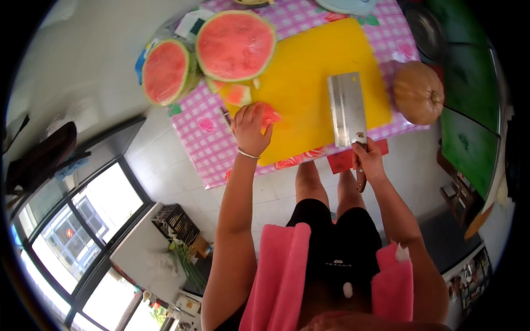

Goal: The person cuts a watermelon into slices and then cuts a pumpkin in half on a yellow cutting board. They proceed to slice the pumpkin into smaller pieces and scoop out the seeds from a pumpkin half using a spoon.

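My left hand (pixel 252 130), with a bangle on its wrist, is closed on a small piece of watermelon (pixel 269 115) at the left side of the yellow cutting board (pixel 309 60). Just beyond that hand lies another watermelon piece with rind (pixel 238 95). My right hand (pixel 370 160) grips the wooden handle of a cleaver (pixel 347 107). The broad blade points away from me over the right part of the board, apart from the fruit. At the back left stand a large cut watermelon half (pixel 236 45) and a second cut watermelon (pixel 165 73), their red faces showing.
A pink checked tablecloth (pixel 200 155) covers the table. A tan pumpkin (pixel 419 92) sits by the board's right edge, near a dark pan (pixel 424 32). Part of a pale blue lid or dish (pixel 348 5) shows at the far edge. A black crate (pixel 175 222) stands lower left.
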Motion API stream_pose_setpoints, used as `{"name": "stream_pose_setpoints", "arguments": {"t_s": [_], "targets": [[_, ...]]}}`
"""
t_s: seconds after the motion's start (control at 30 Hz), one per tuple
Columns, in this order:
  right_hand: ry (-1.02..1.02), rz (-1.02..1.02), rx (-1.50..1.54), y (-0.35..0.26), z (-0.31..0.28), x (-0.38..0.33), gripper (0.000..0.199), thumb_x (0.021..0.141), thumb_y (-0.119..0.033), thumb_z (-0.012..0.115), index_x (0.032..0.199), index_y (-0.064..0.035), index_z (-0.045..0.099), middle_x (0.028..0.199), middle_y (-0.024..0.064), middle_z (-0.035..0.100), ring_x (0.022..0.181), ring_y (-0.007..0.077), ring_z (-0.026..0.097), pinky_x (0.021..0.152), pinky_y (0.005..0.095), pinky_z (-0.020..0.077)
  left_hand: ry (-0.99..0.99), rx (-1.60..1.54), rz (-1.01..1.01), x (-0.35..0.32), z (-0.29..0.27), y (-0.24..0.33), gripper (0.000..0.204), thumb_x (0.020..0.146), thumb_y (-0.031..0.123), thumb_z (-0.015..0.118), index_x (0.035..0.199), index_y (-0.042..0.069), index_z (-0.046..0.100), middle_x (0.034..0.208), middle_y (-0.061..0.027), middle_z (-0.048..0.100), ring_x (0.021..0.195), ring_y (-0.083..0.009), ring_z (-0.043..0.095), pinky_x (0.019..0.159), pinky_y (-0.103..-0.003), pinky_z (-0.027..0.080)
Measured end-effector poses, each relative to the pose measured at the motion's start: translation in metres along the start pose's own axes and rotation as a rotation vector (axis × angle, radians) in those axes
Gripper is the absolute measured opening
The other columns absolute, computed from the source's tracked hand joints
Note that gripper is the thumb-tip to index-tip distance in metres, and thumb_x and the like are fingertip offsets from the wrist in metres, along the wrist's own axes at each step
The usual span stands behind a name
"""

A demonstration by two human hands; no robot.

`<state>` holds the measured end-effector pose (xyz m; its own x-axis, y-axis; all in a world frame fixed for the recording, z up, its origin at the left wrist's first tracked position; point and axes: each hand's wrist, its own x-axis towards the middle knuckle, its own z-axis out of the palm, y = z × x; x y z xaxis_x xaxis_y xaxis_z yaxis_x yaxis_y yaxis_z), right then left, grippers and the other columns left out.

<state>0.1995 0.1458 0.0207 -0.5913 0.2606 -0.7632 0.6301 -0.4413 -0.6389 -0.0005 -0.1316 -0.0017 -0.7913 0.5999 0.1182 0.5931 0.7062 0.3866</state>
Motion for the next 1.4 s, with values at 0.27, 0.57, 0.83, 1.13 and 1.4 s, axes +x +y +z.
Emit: {"name": "stream_pose_setpoints", "arguments": {"t_s": [0.27, 0.57, 0.83, 1.13, 1.4], "targets": [[0.179, -0.196, -0.171, 0.022, -0.032, -0.055, 0.014, 0.088, -0.009, 0.063, 0.1, -0.0021, 0.063, 0.067, -0.0018, 0.055, 0.058, 0.0048, 0.051, 0.05, 0.0229, 0.0424, 0.037, -0.009, 0.027, -0.013, 0.024, 0.048, 0.055, 0.075, 0.02, 0.069, 0.122, -0.002, 0.054, 0.123, -0.0216, 0.055, 0.118, -0.0407, 0.049, 0.102, -0.05, 0.038], [0.687, -0.384, 0.21, 0.002, -0.115, -0.085, 0.004, 0.089, -0.005, 0.058, 0.09, -0.0015, 0.058, 0.058, -0.0002, 0.052, 0.046, 0.007, 0.046, 0.043, 0.0251, 0.0353, -0.188, -0.433, -0.088, 0.045, 0.079, 0.167, 0.094, 0.075, 0.038, 0.076, 0.141, -0.009, 0.029, 0.143, -0.0309, 0.035, 0.132, -0.0465, 0.034, 0.111, -0.049, 0.027], [0.801, -0.174, 0.335, -0.017, -0.181, -0.068, 0.01, 0.092, -0.013, 0.058, 0.088, -0.0034, 0.055, 0.059, 0.001, 0.051, 0.043, 0.0104, 0.047, 0.04, 0.0264, 0.0348, -0.324, -0.832, -0.262, 0.18, 0.134, 0.324, 0.127, 0.059, 0.051, 0.085, 0.145, -0.012, 0.015, 0.149, -0.0346, 0.019, 0.14, -0.0431, 0.022, 0.115, -0.044, 0.023], [0.682, -0.078, 0.392, 0.002, -0.184, -0.068, 0.01, 0.091, -0.012, 0.058, 0.086, -0.0052, 0.053, 0.061, 0.002, 0.052, 0.045, 0.0119, 0.049, 0.042, 0.0268, 0.0403, -0.481, -1.241, -0.732, 0.212, 0.152, 0.336, 0.112, 0.057, 0.027, 0.092, 0.14, -0.009, 0.027, 0.13, -0.0236, 0.05, 0.113, -0.0343, 0.056, 0.098, -0.037, 0.047], [0.594, -0.065, 0.377, 0.001, -0.194, -0.056, 0.01, 0.091, -0.012, 0.059, 0.086, -0.0051, 0.053, 0.06, 0.0018, 0.052, 0.043, 0.0117, 0.048, 0.04, 0.0273, 0.038, -0.28, -1.228, -0.378, 0.166, 0.163, 0.312, 0.101, 0.06, 0.017, 0.09, 0.14, -0.002, 0.031, 0.133, -0.0162, 0.047, 0.118, -0.0274, 0.05, 0.1, -0.038, 0.044]]}}
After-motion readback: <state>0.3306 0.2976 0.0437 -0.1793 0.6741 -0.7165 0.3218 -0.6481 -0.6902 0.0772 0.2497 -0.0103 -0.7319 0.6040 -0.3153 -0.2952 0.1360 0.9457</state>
